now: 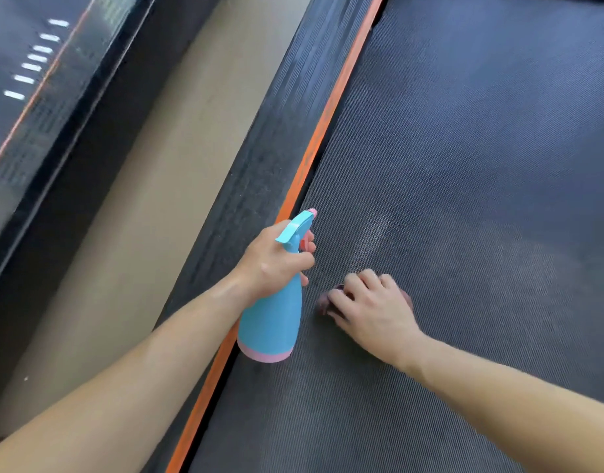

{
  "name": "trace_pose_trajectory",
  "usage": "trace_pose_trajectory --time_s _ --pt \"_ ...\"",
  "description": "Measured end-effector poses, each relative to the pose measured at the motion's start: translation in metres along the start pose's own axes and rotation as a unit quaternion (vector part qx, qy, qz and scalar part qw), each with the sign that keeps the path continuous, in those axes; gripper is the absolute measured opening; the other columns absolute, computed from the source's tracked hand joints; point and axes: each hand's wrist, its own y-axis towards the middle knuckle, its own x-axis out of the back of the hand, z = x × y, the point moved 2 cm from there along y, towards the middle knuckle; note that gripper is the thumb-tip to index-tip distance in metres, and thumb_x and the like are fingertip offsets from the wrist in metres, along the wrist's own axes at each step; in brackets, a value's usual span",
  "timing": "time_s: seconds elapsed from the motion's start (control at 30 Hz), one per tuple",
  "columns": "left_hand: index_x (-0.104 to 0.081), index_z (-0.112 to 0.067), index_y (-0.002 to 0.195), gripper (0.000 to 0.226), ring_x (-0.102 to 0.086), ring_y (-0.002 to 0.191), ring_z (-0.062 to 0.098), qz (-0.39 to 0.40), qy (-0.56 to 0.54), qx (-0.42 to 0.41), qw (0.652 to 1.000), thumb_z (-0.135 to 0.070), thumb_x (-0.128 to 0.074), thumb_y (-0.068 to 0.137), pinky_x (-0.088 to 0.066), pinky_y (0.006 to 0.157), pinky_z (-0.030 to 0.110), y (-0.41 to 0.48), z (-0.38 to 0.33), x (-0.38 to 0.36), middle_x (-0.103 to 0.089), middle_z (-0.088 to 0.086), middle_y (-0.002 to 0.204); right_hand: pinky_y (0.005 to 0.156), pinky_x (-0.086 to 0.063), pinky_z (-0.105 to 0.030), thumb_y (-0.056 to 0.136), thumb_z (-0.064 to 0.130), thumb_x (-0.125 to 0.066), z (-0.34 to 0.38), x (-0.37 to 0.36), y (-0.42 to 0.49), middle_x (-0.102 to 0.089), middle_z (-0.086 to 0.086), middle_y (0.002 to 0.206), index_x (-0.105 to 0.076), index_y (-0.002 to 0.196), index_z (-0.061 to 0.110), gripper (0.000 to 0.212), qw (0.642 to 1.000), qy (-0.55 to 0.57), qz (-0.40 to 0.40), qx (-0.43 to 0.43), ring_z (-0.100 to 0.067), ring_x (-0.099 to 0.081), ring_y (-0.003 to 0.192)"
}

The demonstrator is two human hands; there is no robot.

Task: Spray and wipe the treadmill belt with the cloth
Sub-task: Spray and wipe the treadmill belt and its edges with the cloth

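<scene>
The dark textured treadmill belt [464,165] fills the right side of the head view. My left hand [276,257] grips the neck of a blue spray bottle [273,322] with a pink base, its nozzle pointing up the belt and a finger on the pink trigger. My right hand [369,308] presses down on a small purplish cloth [322,303] on the belt, just right of the bottle. Most of the cloth is hidden under the hand. A paler, damp-looking patch lies on the belt just beyond both hands.
An orange strip [328,124] runs along the belt's left edge, beside a black ribbed side rail [276,131]. Left of that is tan floor [157,199], then another dark machine edge [38,114] at the far left.
</scene>
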Motion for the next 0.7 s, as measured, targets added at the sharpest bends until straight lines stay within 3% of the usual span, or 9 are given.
trace_pose_trajectory --time_s 0.07,0.2,0.3,0.37,0.5,0.57,0.7 --pt "-0.064 -0.016 0.132 0.051 -0.076 0.069 0.025 -0.002 0.004 -0.004 1.000 -0.011 -0.067 0.081 -0.064 0.075 0.036 0.001 0.002 0.000 -0.070 -0.001 0.099 0.065 -0.044 -0.043 0.089 0.048 -0.069 -0.013 0.000 0.009 -0.057 -0.007 0.094 -0.060 0.096 0.019 0.031 1.000 -0.006 0.016 0.023 -0.032 -0.053 0.084" --pt "-0.063 -0.018 0.133 0.046 -0.076 0.066 0.024 -0.003 0.001 0.005 1.000 -0.003 -0.063 0.090 -0.055 0.064 0.016 -0.001 0.004 0.002 -0.071 0.002 0.107 0.063 -0.045 -0.043 0.092 0.050 -0.065 -0.074 0.008 0.074 -0.056 -0.011 0.094 -0.062 0.098 0.017 0.034 0.986 -0.048 -0.033 -0.155 -0.036 -0.054 0.087" --pt "-0.063 -0.021 0.134 0.047 -0.076 0.071 0.032 -0.006 -0.012 0.008 1.000 -0.002 -0.063 0.090 -0.054 0.061 0.015 -0.004 0.005 0.007 -0.071 0.006 0.111 0.065 -0.045 -0.045 0.094 0.048 -0.062 -0.075 0.007 0.090 -0.056 -0.014 0.096 -0.061 0.099 0.015 0.033 0.975 -0.066 -0.030 -0.209 -0.037 -0.053 0.089" --pt "-0.061 -0.029 0.135 0.053 -0.073 0.068 0.026 -0.013 -0.026 -0.001 1.000 0.000 -0.062 0.090 -0.054 0.061 0.016 -0.004 0.004 0.011 -0.070 0.006 0.111 0.065 -0.043 -0.044 0.095 0.046 -0.061 -0.050 0.005 0.072 -0.055 -0.013 0.094 -0.061 0.098 0.015 0.031 0.981 -0.067 -0.039 -0.180 -0.036 -0.052 0.087" --pt "-0.060 -0.037 0.128 0.052 -0.074 0.066 0.020 -0.028 -0.027 -0.005 0.999 -0.003 -0.062 0.089 -0.054 0.065 0.021 -0.005 0.007 0.017 -0.070 0.001 0.107 0.064 -0.043 -0.044 0.093 0.044 -0.068 -0.013 -0.003 0.035 -0.056 -0.012 0.092 -0.064 0.098 0.014 0.030 1.000 -0.020 0.002 -0.018 -0.034 -0.052 0.082" --pt "-0.059 -0.041 0.122 0.050 -0.075 0.065 0.021 -0.029 -0.029 -0.003 0.999 -0.007 -0.063 0.087 -0.057 0.069 0.025 -0.004 0.010 0.017 -0.069 -0.001 0.105 0.063 -0.045 -0.044 0.093 0.046 -0.067 -0.030 -0.002 0.047 -0.056 -0.011 0.092 -0.064 0.098 0.016 0.031 1.000 -0.024 0.006 -0.008 -0.034 -0.052 0.082" --pt "-0.062 -0.041 0.117 0.045 -0.075 0.065 0.023 -0.028 -0.032 -0.006 0.999 -0.009 -0.064 0.085 -0.061 0.077 0.033 -0.004 0.013 0.016 -0.071 0.001 0.105 0.065 -0.045 -0.045 0.093 0.050 -0.064 -0.103 0.009 0.092 -0.057 -0.017 0.096 -0.061 0.098 0.014 0.036 0.977 -0.068 -0.043 -0.197 -0.039 -0.054 0.089"
